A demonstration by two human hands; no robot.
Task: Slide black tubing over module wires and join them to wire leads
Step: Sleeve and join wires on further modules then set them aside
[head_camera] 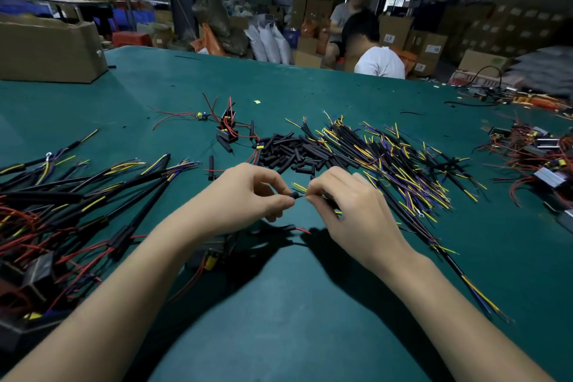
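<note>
On the green table [279, 304], a heap of short black tubing pieces [294, 152] is lying just beyond the hands, and touching its right side a wide spread of black-sheathed wire leads [403, 170] with yellow and blue ends is fanning out toward the near right edge. Behind the heap, a few small modules [228, 127] with red wires are sitting apart. At the far left, finished assemblies [62, 211] of black sheath and red wire are piling up, and another tangle of modules [539, 158] is crowding the far right. A cardboard box [49, 49] is standing at the back left corner, and two people are sitting beyond the far edge.

The left hand [245, 195] is pinching one short black tube [294, 195] between thumb and forefinger, above the table. The right hand [350, 205] is meeting it tip to tip, its fingers curled and nipping thin wire ends at the tube's mouth. Under the left wrist a module with a yellow part [210, 260] and a red wire [302, 230] is lying in shadow.
</note>
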